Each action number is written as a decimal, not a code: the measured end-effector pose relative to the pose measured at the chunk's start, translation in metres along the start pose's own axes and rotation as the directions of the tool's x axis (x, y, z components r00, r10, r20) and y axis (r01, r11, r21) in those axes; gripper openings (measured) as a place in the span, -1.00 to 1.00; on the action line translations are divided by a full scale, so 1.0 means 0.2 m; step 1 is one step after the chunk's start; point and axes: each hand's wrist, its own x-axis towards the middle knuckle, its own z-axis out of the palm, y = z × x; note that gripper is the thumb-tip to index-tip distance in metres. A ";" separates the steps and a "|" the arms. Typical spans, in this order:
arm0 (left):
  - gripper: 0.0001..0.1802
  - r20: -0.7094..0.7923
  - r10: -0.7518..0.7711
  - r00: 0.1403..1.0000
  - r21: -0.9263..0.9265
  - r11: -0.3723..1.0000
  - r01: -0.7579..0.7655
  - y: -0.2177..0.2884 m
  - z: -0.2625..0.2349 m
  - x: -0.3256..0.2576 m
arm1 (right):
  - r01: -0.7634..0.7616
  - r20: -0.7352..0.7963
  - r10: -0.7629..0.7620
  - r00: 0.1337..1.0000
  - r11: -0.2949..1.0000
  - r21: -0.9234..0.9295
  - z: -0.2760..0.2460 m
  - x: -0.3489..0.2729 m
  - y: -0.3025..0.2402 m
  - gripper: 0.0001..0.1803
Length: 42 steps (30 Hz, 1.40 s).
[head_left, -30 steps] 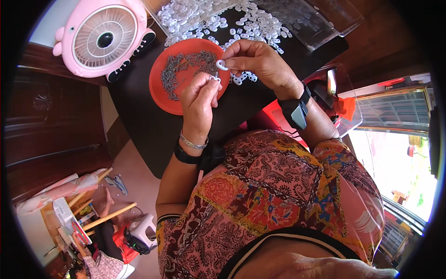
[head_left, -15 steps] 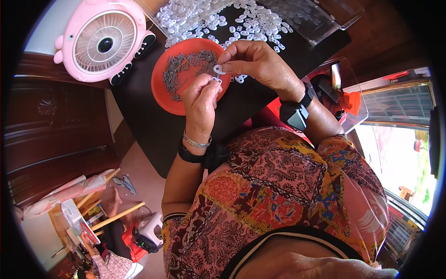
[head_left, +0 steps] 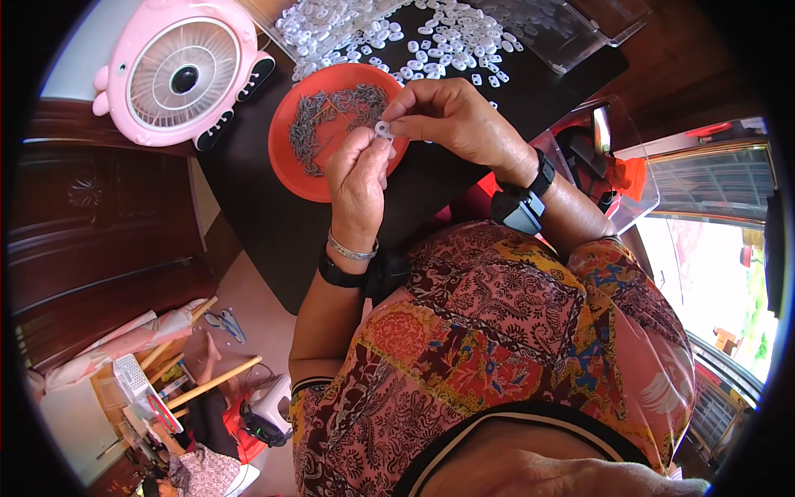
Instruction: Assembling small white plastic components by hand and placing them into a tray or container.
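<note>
Over the right rim of an orange-red bowl, my two hands meet at the fingertips. Between them is a small white oval plastic piece with holes in it. My left hand pinches the lower part, its fingers curled; whatever else lies under the thumb is hidden. Thumb and forefinger of my right hand close on the piece from the upper right. Inside the bowl lie many small grey metal pins, heaped mostly around the sides.
Loose white plastic pieces spread over the dark table beyond the bowl, near clear plastic trays. A pink fan stands at the far left. Another person sits at the lower left. A clear bin is at the right.
My right hand has come slightly down and left, bringing its white piece against my left fingertips. The metal pin that showed between the hands is now hidden.
</note>
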 end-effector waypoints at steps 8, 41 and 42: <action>-0.79 -0.005 -0.032 0.999 -0.198 0.980 0.030 0.01 -0.01 0.00 | 0.091 -0.077 -0.106 0.991 0.981 -0.170 0.08 -0.04 -0.02 -0.73; -0.73 -0.073 0.004 0.997 -0.180 0.983 -0.018 -0.01 -0.01 -0.01 | 0.371 0.042 -0.486 0.873 0.607 -0.703 0.14 -0.04 -0.04 -0.76; -0.72 -0.050 0.017 0.999 -0.191 0.981 -0.027 -0.01 -0.01 -0.02 | 0.373 0.053 -0.490 0.870 0.584 -0.721 0.14 -0.04 -0.04 -0.77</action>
